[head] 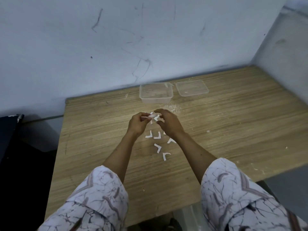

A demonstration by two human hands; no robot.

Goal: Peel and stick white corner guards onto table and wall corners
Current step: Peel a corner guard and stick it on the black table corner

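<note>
Two hands meet above the counter (233,114): left hand (139,125) pinches a white corner guard (152,116); right hand (168,124) hovers beside it, fingers loosely curled.

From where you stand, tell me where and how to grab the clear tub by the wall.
Grip the clear tub by its near rim, coming from above and the front: it stands upright with the mouth open, lid off beside it on the right, and the wall close behind blocks the far side.
</note>
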